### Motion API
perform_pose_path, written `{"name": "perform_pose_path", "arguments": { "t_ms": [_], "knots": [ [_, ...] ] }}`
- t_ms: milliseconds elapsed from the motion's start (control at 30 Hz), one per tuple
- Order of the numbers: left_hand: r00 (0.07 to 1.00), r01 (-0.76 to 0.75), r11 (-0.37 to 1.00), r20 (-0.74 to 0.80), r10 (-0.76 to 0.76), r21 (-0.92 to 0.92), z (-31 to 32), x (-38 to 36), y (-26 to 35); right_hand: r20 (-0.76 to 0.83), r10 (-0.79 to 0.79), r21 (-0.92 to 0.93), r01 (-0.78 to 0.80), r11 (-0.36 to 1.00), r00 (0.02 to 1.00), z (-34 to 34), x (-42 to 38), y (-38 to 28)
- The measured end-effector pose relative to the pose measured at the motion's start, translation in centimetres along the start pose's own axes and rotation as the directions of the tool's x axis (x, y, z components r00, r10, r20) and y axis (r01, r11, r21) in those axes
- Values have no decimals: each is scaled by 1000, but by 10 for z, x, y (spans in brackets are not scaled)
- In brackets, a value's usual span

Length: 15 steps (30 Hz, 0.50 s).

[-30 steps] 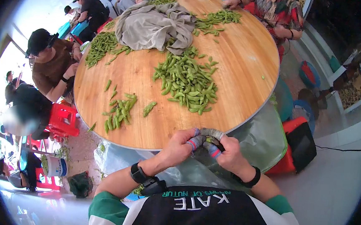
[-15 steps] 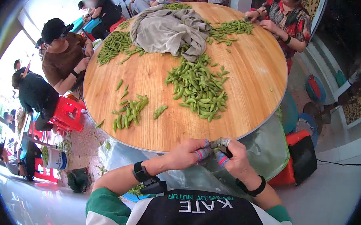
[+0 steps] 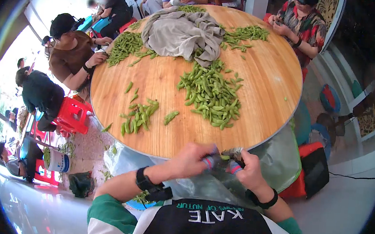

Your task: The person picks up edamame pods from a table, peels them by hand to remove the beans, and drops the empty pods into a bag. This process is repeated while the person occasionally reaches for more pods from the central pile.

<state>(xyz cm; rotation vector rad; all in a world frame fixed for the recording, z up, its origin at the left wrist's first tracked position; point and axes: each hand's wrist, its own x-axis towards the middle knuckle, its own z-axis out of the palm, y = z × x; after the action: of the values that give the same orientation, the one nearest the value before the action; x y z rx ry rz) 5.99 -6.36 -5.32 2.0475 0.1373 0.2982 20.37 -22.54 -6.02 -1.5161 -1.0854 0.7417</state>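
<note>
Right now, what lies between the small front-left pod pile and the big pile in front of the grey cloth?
The head view shows a tiny pod clump between the small pile and the big pile, with bare tabletop around it.

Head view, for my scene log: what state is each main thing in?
Left hand: curled, blurred, grip unclear
Right hand: curled, grip unclear
Green pod: between the hands, mostly hidden
Large pod pile: heaped, loose
Small pod group: spread out
Round table: partly covered
Grey cloth: crumpled
White bucket: open, greens inside
</note>
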Motion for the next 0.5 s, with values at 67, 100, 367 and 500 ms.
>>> {"name": "perform_pose_path", "arguments": {
  "t_ms": [67,100,367,500],
  "knots": [
    [989,-40,942,-120,84,332,-30,3,-15,38,61,57,-63,996,997,-2,-2,0],
    [982,-12,854,-155,108,521,-46,5,-21,83,80,78,-86,993,993,-4,-2,-5],
    [984,146,288,-168,52,946,-139,-24,-75,182,159,509,-231,829,970,0,-3,-10],
    [936,330,187,-346,62,925,-169,-62,-94,146,195,532,-243,811,970,0,-7,-6]
  ]
}}
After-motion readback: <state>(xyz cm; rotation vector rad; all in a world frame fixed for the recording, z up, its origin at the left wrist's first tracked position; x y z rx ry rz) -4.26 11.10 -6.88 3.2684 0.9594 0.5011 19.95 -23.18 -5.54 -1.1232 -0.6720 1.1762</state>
